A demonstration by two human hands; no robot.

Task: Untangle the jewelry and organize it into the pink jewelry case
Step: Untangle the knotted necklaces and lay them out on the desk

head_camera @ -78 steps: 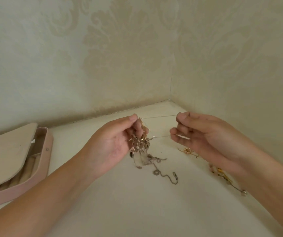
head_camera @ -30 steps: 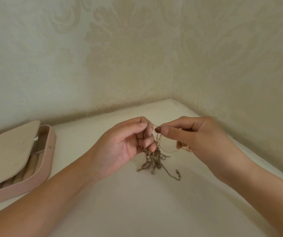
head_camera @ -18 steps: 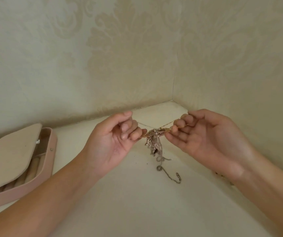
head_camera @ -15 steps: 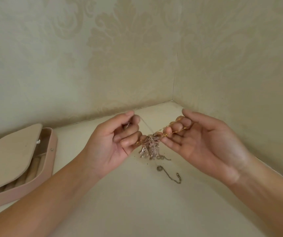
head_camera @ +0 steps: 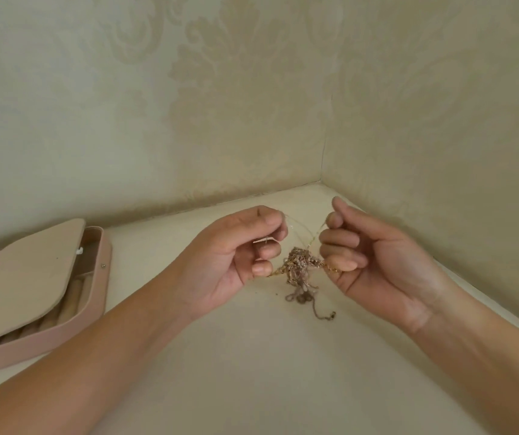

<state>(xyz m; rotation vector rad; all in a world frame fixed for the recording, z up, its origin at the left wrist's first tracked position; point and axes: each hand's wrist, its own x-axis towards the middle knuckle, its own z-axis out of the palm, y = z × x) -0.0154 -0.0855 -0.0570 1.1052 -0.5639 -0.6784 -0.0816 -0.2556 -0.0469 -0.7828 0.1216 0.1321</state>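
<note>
A tangle of chains (head_camera: 300, 265) hangs in the air between two bare hands, above a cream tabletop (head_camera: 252, 372). The left hand (head_camera: 236, 259) sits just to the left of the tangle with its fingers curled. Its thumb and forefinger pinch a fine gold strand (head_camera: 296, 226) that arcs over the tangle, and its lower fingertips nip a gold chain end touching the tangle's left edge. The right hand (head_camera: 377, 262) sits just to the right of the tangle, palm turned toward the camera and fingers curled inward. It pinches the chain where it leaves the tangle's right side, and the fine strand runs up to its upper fingers (exactly which fingertip holds it I cannot tell). So both hands are closed on the jewelry, with the knot drawn between them.

Below the tangle a darker loop cluster dangles, and a loose chain tail (head_camera: 321, 313) trails down to the tabletop, ending in a small clasp.

Well to the left of the tangle the pink jewelry case (head_camera: 32, 343) lies on the tabletop. A beige lid panel (head_camera: 23, 271) rests tilted over it, and padded ring rolls (head_camera: 73, 296) show in the gap. Behind the tangle, two walls with damask wallpaper (head_camera: 220, 105) meet in a corner
</note>
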